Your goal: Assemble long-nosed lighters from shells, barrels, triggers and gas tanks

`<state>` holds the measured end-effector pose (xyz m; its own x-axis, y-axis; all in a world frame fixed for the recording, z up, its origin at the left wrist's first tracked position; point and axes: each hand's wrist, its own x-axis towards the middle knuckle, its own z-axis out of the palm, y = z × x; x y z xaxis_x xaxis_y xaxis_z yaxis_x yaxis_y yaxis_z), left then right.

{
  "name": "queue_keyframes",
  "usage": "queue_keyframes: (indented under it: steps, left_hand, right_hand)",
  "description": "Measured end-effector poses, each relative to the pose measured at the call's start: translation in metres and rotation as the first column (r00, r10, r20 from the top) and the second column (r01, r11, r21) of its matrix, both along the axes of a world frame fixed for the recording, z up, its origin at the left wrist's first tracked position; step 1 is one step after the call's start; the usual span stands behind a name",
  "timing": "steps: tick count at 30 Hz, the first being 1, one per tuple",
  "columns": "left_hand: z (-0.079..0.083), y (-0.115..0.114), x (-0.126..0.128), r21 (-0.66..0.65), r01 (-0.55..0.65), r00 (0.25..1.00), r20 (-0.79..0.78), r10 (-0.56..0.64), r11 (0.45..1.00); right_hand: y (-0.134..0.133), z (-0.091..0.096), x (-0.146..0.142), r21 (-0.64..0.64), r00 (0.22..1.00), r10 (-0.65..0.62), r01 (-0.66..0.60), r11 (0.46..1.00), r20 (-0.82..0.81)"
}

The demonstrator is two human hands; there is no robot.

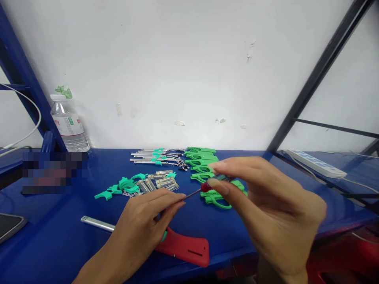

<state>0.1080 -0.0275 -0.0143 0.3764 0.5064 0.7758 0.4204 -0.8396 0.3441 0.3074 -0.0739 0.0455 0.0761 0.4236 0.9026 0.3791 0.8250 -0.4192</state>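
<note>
My right hand (266,205) pinches a small screwdriver (204,187) by its red and clear handle, above the blue table (59,240). The thin shaft points left to my left hand (148,221), whose fingertips are pinched together at the tip, on something too small to make out. Under my left hand lies a red plastic handle shell (186,246) with a metal tube (96,223) sticking out to the left. Green handle shells (201,157) lie in a row behind my right hand.
Teal small parts (124,185), clear tubes (162,182) and metal rods with teal pieces (156,156) lie mid-table. A water bottle (68,126) stands at the back left, a phone (8,225) at the left edge, a power strip (315,162) at the right.
</note>
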Motion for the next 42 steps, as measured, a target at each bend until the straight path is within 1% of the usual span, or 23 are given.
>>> queue_keyframes:
  steps: [8, 13, 17, 19, 22, 24, 28, 31, 34, 37, 39, 42]
  left_hand:
    - [0.006, -0.004, 0.001, -0.130, 0.014, 0.999, 0.038, -0.009, 0.991]
    - [0.003, -0.012, 0.006, -0.224, 0.057, 0.996, 0.086, -0.038, 0.973]
    - [0.003, -0.022, 0.014, -0.218, 0.102, 0.992, 0.090, -0.084, 0.971]
    - [0.003, -0.028, 0.018, -0.259, 0.157, 0.986, 0.086, -0.139, 0.953]
    - [0.001, -0.036, 0.024, -0.389, 0.200, 0.979, 0.058, -0.193, 0.899]
    - [-0.003, -0.038, 0.027, -0.460, 0.189, 0.980, 0.034, -0.196, 0.867]
    - [-0.012, -0.034, 0.029, -0.536, 0.178, 0.976, -0.012, -0.218, 0.825]
    - [-0.017, -0.031, 0.030, -0.564, 0.145, 0.976, -0.053, -0.211, 0.813]
    - [-0.021, -0.030, 0.031, -0.592, 0.114, 0.975, -0.087, -0.204, 0.798]
    - [-0.024, -0.029, 0.032, -0.618, 0.105, 0.969, -0.113, -0.221, 0.779]
    - [-0.026, -0.028, 0.032, -0.620, 0.102, 0.965, -0.130, -0.230, 0.778]
    - [-0.028, -0.026, 0.034, -0.611, 0.076, 0.965, -0.153, -0.211, 0.788]
  right_hand:
    - [-0.004, 0.002, 0.003, -0.004, 0.998, 0.055, -0.055, 0.998, 0.035]
    - [-0.010, 0.005, 0.006, -0.010, 0.998, 0.015, -0.014, 1.000, 0.054]
    - [-0.020, 0.009, 0.008, -0.040, 0.998, -0.019, 0.022, 0.999, 0.062]
    - [-0.025, 0.012, 0.009, -0.052, 0.995, -0.025, 0.030, 0.998, 0.092]
    - [-0.030, 0.014, 0.013, -0.086, 0.983, -0.043, 0.059, 0.995, 0.179]
    - [-0.032, 0.014, 0.016, -0.120, 0.969, -0.044, 0.075, 0.990, 0.244]
    - [-0.030, 0.014, 0.019, -0.201, 0.934, 0.005, 0.071, 0.977, 0.358]
    - [-0.028, 0.017, 0.020, -0.221, 0.906, 0.045, 0.055, 0.974, 0.422]
    - [-0.026, 0.021, 0.020, -0.229, 0.886, 0.058, 0.055, 0.972, 0.460]
    - [-0.026, 0.023, 0.022, -0.257, 0.869, 0.072, 0.065, 0.964, 0.489]
    - [-0.025, 0.023, 0.023, -0.280, 0.857, 0.105, 0.047, 0.959, 0.505]
    - [-0.023, 0.022, 0.025, -0.314, 0.840, 0.168, 0.003, 0.949, 0.516]
